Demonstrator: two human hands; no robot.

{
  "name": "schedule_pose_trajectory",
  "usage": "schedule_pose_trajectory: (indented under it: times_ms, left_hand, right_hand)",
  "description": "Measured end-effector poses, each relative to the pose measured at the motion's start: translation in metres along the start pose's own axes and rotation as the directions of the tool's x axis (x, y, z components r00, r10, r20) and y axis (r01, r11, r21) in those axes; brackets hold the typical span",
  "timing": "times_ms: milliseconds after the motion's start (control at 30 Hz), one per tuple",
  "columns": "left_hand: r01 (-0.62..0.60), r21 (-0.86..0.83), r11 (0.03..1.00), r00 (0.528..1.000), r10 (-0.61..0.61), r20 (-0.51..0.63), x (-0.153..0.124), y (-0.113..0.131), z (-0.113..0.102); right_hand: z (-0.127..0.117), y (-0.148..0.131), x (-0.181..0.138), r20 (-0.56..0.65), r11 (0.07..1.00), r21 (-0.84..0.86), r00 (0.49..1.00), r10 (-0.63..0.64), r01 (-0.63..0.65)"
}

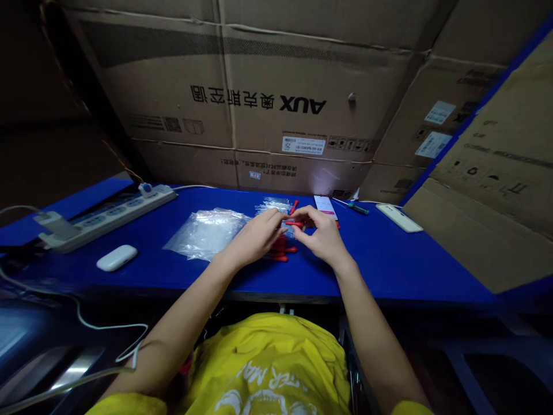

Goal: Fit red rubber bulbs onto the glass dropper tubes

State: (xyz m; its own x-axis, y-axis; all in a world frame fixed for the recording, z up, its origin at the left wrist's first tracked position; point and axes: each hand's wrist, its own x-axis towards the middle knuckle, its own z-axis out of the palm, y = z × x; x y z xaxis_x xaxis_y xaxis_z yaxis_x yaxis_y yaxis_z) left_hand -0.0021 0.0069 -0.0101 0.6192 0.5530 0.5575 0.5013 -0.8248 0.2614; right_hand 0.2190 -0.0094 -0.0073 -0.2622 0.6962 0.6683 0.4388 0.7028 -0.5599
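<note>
Handling a red piece point(293, 223) looks like the step in hand, fingers of the right hand point(322, 233) pinching it over the desk point(389, 265) beside the left hand point(254, 236), whose grip I cannot tell, and the next move probably calls for steady fingertip control.

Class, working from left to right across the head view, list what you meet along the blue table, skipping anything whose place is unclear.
White plug, small white case, clear plastic bags, left hand, red piece at the fingertips, right hand, green screwdriver handle, flat white slab.
</note>
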Motion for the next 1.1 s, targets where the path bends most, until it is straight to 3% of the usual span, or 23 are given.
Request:
schedule_pose_trajectory:
  times_ms: [233,433,1100]
  left_hand:
    - [0.127,0.013,0.992,0.992,-0.127,-0.009,-0.0023,-0.0006,-0.0026]
    - [0.221,0.149,0.964,0.973,-0.227,0.028,-0.0014,0.006,-0.0081]
    - [0.137,0.103,0.985,0.99,-0.133,-0.045,-0.0025,0.0052,-0.0076]
  right_hand:
    - [-0.0071,-0.0001,0.0016,-0.069,0.997,0.072,0.997,0.041,-0.036]
    - [-0.0052,0.0032,-0.0012,-0.121,0.951,0.262,0.972,0.203,-0.166]
    - [-0.0003,-0.0015,-0.0044,-0.084,0.916,0.326,0.958,0.274,-0.233]
